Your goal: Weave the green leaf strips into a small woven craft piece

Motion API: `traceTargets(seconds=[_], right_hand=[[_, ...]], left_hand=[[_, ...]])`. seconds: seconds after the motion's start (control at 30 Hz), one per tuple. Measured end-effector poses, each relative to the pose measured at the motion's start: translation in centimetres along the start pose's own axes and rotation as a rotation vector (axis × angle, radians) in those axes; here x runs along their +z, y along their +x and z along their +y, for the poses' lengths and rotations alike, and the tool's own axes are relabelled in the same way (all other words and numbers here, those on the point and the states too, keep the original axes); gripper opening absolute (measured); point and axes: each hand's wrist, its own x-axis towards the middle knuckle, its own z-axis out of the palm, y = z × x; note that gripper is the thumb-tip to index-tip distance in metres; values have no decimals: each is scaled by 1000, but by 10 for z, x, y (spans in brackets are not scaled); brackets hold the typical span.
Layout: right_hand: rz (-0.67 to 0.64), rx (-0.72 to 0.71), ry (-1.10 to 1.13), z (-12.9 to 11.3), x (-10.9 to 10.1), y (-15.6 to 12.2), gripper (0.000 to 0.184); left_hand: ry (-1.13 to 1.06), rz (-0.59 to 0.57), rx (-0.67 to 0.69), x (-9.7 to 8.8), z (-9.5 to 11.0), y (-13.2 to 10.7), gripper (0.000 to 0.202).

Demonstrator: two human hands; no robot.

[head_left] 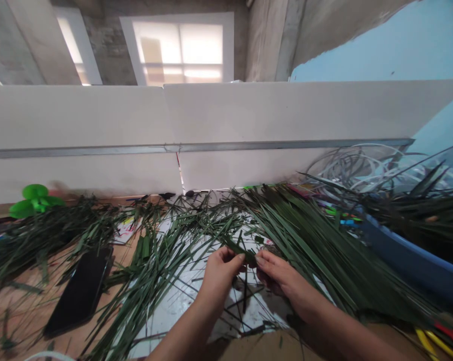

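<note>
Head view: the left hand [219, 278] and right hand [282, 281] are clenching a grip on a green palm-leaf strip [241, 249] above white paper [177, 311] on the wooden worktop [19, 311], loose strips [305, 240] are lying beside a black phone [79, 291], and a white partition [249, 120] is standing before a bright window [177, 47].

Pretty simple pose here: left forearm [179, 333] and right forearm [343, 333] are bare, coming up from the bottom of the shot and angling inward. The left hand [219, 276] is pinched shut at the fingertips, and the right hand [281, 278] is curled in close beside it, wrists slightly bent.
</note>
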Motion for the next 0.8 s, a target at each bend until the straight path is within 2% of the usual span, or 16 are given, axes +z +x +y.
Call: traceTargets(seconds=[0.23,0.5,0.8], right_hand=[[13,10,-26,-6,4,-3,55],[13,-42,-2,2,1,1,51],[33,-85,-35,-3,4,0,51]], left_hand=[[-37,-4,5,1,-1,1,39],[-47,20,-5,1,-2,-1,35],[-62,0,-2,3,-2,-1,37]])
